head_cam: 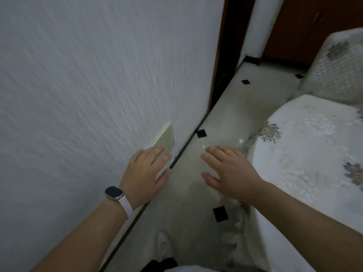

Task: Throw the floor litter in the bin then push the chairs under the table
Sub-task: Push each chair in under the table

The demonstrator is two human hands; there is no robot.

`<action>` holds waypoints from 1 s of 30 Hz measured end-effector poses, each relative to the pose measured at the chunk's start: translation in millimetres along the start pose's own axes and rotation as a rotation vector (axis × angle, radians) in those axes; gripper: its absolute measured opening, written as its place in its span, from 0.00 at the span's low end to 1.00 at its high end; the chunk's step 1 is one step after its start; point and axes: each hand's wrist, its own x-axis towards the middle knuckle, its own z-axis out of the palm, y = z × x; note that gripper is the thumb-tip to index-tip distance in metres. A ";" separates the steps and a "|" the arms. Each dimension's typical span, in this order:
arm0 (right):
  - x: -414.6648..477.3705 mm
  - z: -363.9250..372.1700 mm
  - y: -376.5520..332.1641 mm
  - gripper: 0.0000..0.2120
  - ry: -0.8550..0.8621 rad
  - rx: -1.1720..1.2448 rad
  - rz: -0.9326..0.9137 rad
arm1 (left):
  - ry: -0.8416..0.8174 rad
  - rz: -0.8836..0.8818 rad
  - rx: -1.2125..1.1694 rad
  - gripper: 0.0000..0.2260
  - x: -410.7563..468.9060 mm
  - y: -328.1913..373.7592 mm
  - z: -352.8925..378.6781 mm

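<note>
My left hand (146, 169) is stretched forward with its fingers apart and holds nothing; a watch with a pale strap sits on its wrist. My right hand (228, 171) is also held out flat and empty, over the pale floor (245, 99). No litter, bin, chair or table shows in this blurred view. The strip of floor between the wall and the covered furniture shows only small black diamond tiles (201, 133).
A white textured wall (88, 85) with a beige socket plate (166, 138) fills the left. Furniture under a white flowered cover (306, 154) crowds the right. A dark doorway gap (225, 55) and brown wooden door (304, 26) lie ahead. My white shoe (164, 246) shows below.
</note>
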 end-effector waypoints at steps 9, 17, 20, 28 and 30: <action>109.5 -20.0 7.0 0.23 0.110 -0.097 0.125 | 0.109 0.156 -0.139 0.16 115.2 -97.8 12.6; 182.0 9.1 95.3 0.23 0.150 -0.097 0.224 | -0.003 0.236 -0.137 0.18 238.6 -124.6 56.9; 215.9 25.8 144.7 0.23 0.158 -0.074 0.222 | -0.012 0.255 -0.083 0.18 295.7 -132.3 77.2; 279.0 5.0 298.8 0.23 0.165 -0.057 0.243 | -0.010 0.363 -0.005 0.18 467.9 -96.1 118.4; 287.5 -5.0 337.5 0.23 0.175 -0.081 0.261 | 0.006 0.384 0.005 0.18 507.6 -84.7 127.2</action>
